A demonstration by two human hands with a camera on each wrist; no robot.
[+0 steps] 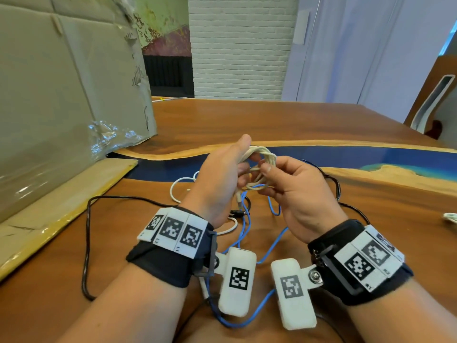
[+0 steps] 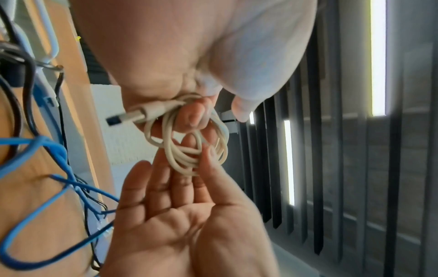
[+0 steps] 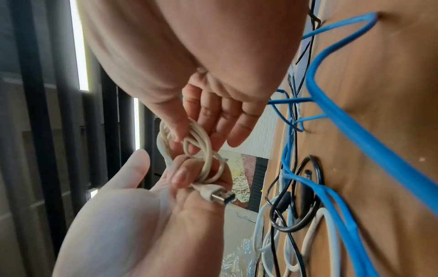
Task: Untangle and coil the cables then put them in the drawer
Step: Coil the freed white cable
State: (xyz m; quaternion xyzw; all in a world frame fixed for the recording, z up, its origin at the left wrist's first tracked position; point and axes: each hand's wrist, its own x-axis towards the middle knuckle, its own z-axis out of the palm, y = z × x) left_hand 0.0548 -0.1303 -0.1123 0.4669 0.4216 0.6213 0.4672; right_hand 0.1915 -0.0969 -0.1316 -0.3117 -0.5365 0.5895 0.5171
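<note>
A beige USB cable [image 1: 265, 154], wound into a small coil, hangs above the table between both hands. My left hand [image 1: 222, 169] grips the coil [image 2: 187, 159] with curled fingers, and the USB plug [image 2: 128, 116] sticks out of its fist. My right hand [image 1: 296, 184] pinches a strand of the coil [image 3: 206, 150] between thumb and forefinger, its other fingers fairly straight. Below the hands a blue cable [image 2: 47, 144], a black cable [image 1: 86, 243] and a white cable [image 1: 173, 189] lie tangled on the wood. No drawer is in view.
A large cardboard box [image 1: 61, 95] stands on the left of the wooden table [image 1: 247, 120], with a flap lying flat toward me. Another white cable [image 1: 450, 216] lies at the right edge. A chair [image 1: 432, 102] stands at the far right.
</note>
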